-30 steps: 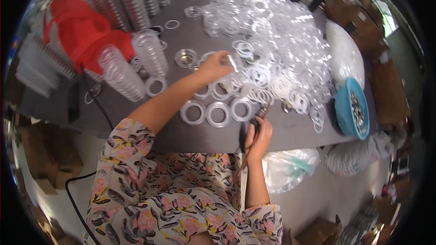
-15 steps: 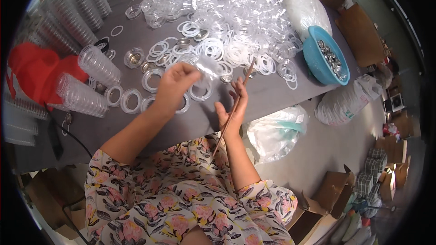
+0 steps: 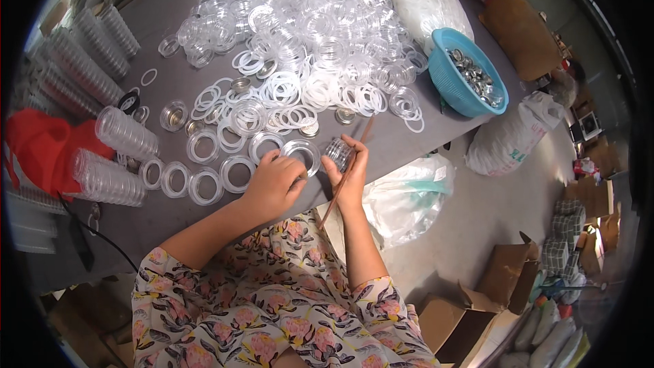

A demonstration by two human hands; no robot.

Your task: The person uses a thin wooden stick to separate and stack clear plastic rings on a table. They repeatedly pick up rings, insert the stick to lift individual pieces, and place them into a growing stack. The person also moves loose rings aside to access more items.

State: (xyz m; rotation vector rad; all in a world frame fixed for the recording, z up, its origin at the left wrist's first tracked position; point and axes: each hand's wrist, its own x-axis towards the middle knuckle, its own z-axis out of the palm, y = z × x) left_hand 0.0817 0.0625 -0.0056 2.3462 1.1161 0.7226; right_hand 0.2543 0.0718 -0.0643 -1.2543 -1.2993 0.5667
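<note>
My right hand (image 3: 350,182) is closed around a small clear round container (image 3: 338,153) with ridged sides. A thin brown stick (image 3: 332,210) also passes through its grip, slanting down toward my lap. My left hand (image 3: 274,185) is curled, palm down, beside a clear round lid-like ring (image 3: 300,154) at the table's near side; its fingertips are partly hidden, and I cannot make out what they hold. Several similar clear rings (image 3: 238,174) lie in a row to the left of that hand. Loose white flat rings (image 3: 281,87) are scattered beyond both hands.
A large heap of clear round containers (image 3: 313,24) covers the far table. A blue basket (image 3: 444,85) of shiny metal pieces stands at the right edge, near a full white bag (image 3: 426,3). Stacked clear cups (image 3: 126,133) and red cloth (image 3: 48,153) sit left.
My left hand has come down and nearer to the table's front edge. The open right hand has closed round the clear container. The head view has shifted, moving the table items leftward.
</note>
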